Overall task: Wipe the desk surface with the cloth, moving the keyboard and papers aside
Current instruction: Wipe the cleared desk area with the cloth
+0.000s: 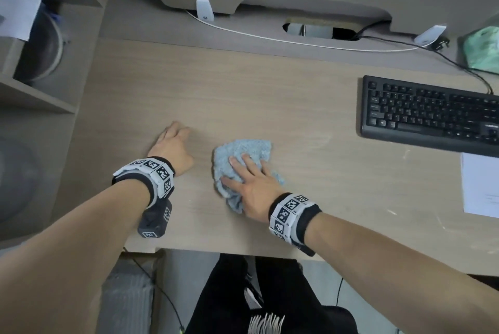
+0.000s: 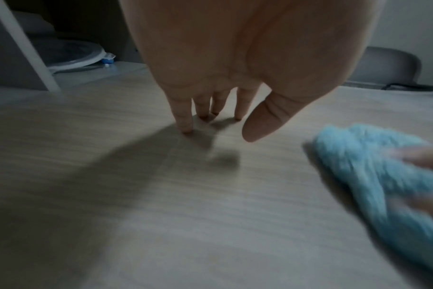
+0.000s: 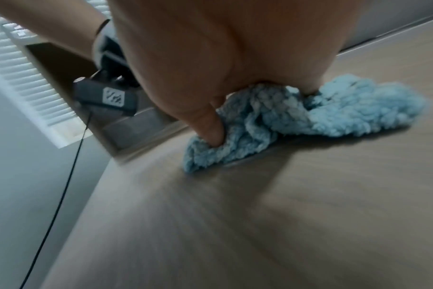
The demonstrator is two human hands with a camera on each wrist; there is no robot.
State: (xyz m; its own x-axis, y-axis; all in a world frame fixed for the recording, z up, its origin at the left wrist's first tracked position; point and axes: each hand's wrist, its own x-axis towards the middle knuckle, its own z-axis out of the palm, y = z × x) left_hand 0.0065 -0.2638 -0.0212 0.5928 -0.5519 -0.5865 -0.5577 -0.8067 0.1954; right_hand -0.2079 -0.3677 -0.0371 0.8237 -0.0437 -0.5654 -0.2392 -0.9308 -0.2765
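A crumpled light-blue cloth (image 1: 243, 150) lies on the wooden desk (image 1: 270, 96), near its front edge. My right hand (image 1: 244, 174) lies flat on the cloth with spread, straight fingers. In the right wrist view its thumb (image 3: 214, 129) digs into the cloth (image 3: 346, 113). My left hand (image 1: 172, 142) rests beside the cloth on its left, apart from it. Its straight fingertips (image 2: 185, 127) touch bare wood, and the cloth (image 2: 373, 168) shows at the right. A black keyboard (image 1: 432, 112) sits at the right edge, with a white paper (image 1: 480, 188) in front of it.
A white cable (image 1: 270, 36) and a black cable (image 1: 445, 58) run along the back by a cable opening (image 1: 318, 30). A green bag (image 1: 483, 47) sits at the back right. Open shelves (image 1: 54, 63) stand on the left. The desk's front edge (image 1: 216, 251) is close to my wrists.
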